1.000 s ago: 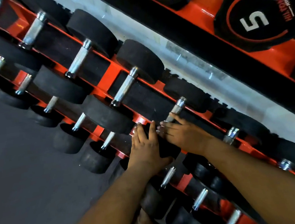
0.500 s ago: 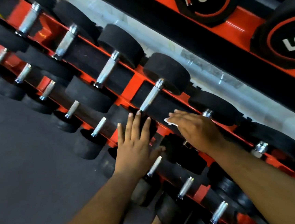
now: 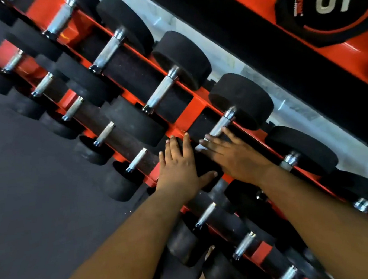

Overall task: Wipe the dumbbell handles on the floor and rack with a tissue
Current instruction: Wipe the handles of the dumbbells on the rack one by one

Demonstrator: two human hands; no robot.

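The dumbbell handle [image 3: 220, 125] in hand was a chrome bar on the upper tier of the red rack [image 3: 184, 117], running on a diagonal from lower left to upper right, its far end set into a black rubber head [image 3: 242, 101]. Its near end passed under the fingers of the right hand [image 3: 235, 157], which lay across it with the fingers fairly straight and spread, pressing down rather than wrapping round. A sliver of white at those fingertips was most likely the tissue [image 3: 201, 146]; most of it was hidden under the hand, so how it was folded could not be told.

The left hand [image 3: 179, 168] lay flat just beside, fingers straight and the thumb out to the side, resting on the near black head [image 3: 205, 166] of that dumbbell as if to steady it. The 2 hands were close but not touching.

The right hand was plainly the nearer to the bar. The bare chrome lay up and to the right of its fingertips, so a wipe would probably run along the bar's long axis toward the far head.

For writing, a black weight plate [image 3: 327, 4] with a red ring, on a second red stand at the top right, bore a large white "5". Small lettering beside the numeral was too blurred to read. No marks showed on the dumbbells.
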